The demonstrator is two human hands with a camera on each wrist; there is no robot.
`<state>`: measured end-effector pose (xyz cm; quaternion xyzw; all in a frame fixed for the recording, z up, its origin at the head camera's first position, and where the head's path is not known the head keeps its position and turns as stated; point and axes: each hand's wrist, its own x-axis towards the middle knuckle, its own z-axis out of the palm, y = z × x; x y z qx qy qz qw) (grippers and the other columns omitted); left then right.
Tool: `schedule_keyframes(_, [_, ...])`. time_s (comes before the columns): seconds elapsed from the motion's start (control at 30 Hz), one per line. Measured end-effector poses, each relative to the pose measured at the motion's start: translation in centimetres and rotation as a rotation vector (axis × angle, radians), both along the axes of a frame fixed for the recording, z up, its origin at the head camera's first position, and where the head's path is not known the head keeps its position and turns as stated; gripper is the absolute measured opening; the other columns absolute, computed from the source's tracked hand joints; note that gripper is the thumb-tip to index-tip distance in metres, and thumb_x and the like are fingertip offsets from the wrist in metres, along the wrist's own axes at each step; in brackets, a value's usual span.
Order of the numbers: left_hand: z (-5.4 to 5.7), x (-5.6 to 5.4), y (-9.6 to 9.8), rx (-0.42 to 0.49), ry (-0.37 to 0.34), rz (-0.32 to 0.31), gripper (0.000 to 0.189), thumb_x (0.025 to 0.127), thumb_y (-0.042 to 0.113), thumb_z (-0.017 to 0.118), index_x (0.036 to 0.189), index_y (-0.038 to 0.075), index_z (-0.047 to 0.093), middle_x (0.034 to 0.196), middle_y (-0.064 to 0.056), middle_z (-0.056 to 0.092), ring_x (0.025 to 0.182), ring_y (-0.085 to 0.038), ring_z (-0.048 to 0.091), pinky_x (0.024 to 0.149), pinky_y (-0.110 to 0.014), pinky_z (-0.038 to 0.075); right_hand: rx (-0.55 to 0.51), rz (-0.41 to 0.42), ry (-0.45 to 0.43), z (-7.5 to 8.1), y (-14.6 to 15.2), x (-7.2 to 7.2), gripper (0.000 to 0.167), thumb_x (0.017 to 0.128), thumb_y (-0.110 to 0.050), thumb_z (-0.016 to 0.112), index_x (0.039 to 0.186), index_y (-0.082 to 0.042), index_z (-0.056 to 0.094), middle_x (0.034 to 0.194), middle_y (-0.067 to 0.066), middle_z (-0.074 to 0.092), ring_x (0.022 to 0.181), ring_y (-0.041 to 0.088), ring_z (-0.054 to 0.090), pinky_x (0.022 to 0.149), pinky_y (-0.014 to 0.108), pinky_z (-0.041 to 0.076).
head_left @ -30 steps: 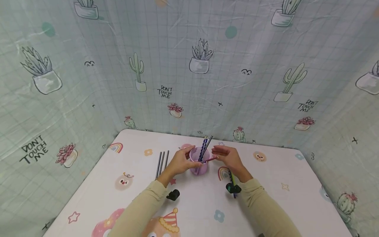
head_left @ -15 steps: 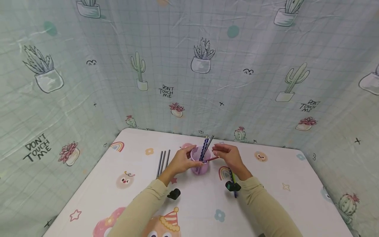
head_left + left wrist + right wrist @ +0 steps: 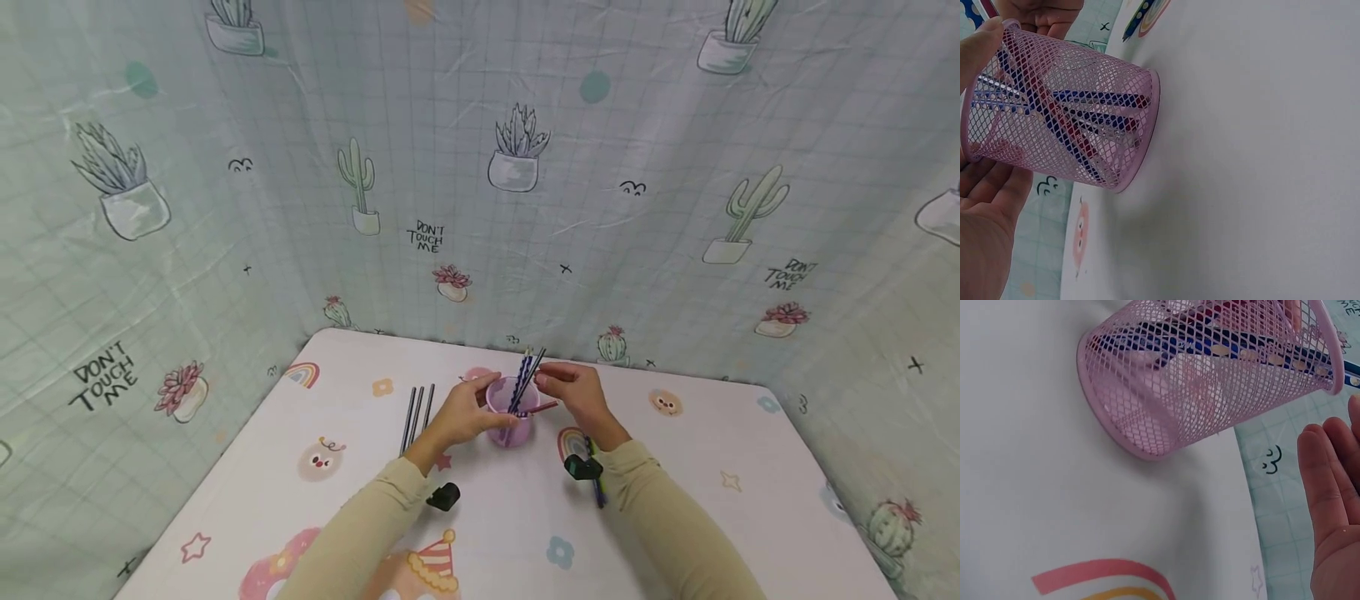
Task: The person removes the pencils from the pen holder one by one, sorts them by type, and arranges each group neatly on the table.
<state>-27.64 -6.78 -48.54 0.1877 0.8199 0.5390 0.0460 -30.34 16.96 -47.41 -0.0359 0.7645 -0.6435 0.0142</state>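
My left hand [image 3: 461, 414] grips a pink mesh pencil cup [image 3: 1079, 112] near its rim, thumb on the near side and fingers round the far side. Inside stand several dotted blue pencils [image 3: 1235, 351], black-and-silver ones [image 3: 534, 371] and a red pencil [image 3: 542, 407] leaning out to the right. My right hand [image 3: 576, 392] is beside the cup's right side, close to the pencil ends. Its fingers [image 3: 1325, 469] look loosely bent, with nothing seen between them; whether a fingertip touches a pencil is unclear.
Several dark striped pencils [image 3: 417, 412] lie left of the cup, partly behind my left forearm. Under my right wrist are a blue pencil [image 3: 600, 493] and a green one [image 3: 591, 446]. A patterned cloth wall [image 3: 450, 167] encloses the table's back and sides.
My right hand has drawn its fingers in, moving slightly toward the pencil tops and off the red pencil's end. The left hand keeps its grip on the cup; the view has shifted slightly.
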Motion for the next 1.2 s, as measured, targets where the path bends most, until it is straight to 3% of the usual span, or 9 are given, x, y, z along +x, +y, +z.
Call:
schedule_keyframes(0.27, [0.2, 0.1, 0.0, 0.013, -0.018, 0.001, 0.092, 0.08, 0.028, 0.093, 0.153, -0.004, 0.046, 0.149, -0.018, 0.06, 0.136, -0.03, 0.061, 0.113, -0.043, 0.054, -0.093, -0.015, -0.006, 0.3, -1.1, -0.7, 0.034, 0.097, -0.001, 0.071, 0.13, 0.008, 0.068, 0.113, 0.012, 0.079, 0.089, 0.004, 0.076, 0.085, 0.024, 0.065])
schedule_keyframes(0.53, [0.2, 0.3, -0.1, 0.006, -0.023, 0.009, 0.092, 0.081, 0.03, 0.092, 0.154, -0.003, 0.047, 0.15, -0.02, 0.059, 0.135, -0.031, 0.062, 0.112, -0.046, 0.054, -0.077, -0.019, -0.008, 0.7, -2.1, -0.9, 0.032, 0.095, -0.002, 0.073, 0.125, 0.009, 0.07, 0.123, 0.028, 0.073, 0.088, 0.006, 0.074, 0.092, 0.04, 0.065])
schedule_keyframes(0.73, [0.2, 0.5, -0.1, -0.004, -0.013, 0.008, 0.091, 0.081, 0.031, 0.091, 0.153, -0.002, 0.047, 0.149, -0.018, 0.06, 0.135, -0.031, 0.062, 0.112, -0.044, 0.055, -0.035, -0.046, -0.018, 0.8, -2.4, -1.1, 0.03, 0.093, -0.005, 0.077, 0.12, 0.006, 0.073, 0.116, 0.022, 0.077, 0.086, 0.006, 0.075, 0.082, 0.029, 0.067])
schedule_keyframes(1.0, [0.0, 0.5, -0.1, -0.001, -0.007, 0.0, 0.092, 0.081, 0.031, 0.092, 0.153, -0.003, 0.046, 0.149, -0.018, 0.06, 0.135, -0.029, 0.062, 0.112, -0.043, 0.055, -0.008, -0.078, -0.012, 1.1, -2.5, -1.0, 0.028, 0.092, -0.006, 0.078, 0.117, 0.006, 0.075, 0.113, 0.024, 0.077, 0.082, 0.007, 0.075, 0.079, 0.028, 0.066])
schedule_keyframes(1.2, [0.0, 0.5, -0.2, 0.014, -0.004, -0.001, 0.092, 0.08, 0.03, 0.093, 0.152, -0.004, 0.047, 0.149, -0.018, 0.06, 0.136, -0.028, 0.062, 0.111, -0.042, 0.055, -0.016, -0.063, 0.045, 1.9, -2.2, -0.9, 0.03, 0.093, -0.01, 0.078, 0.117, 0.007, 0.075, 0.106, 0.021, 0.08, 0.08, 0.012, 0.079, 0.082, 0.029, 0.066])
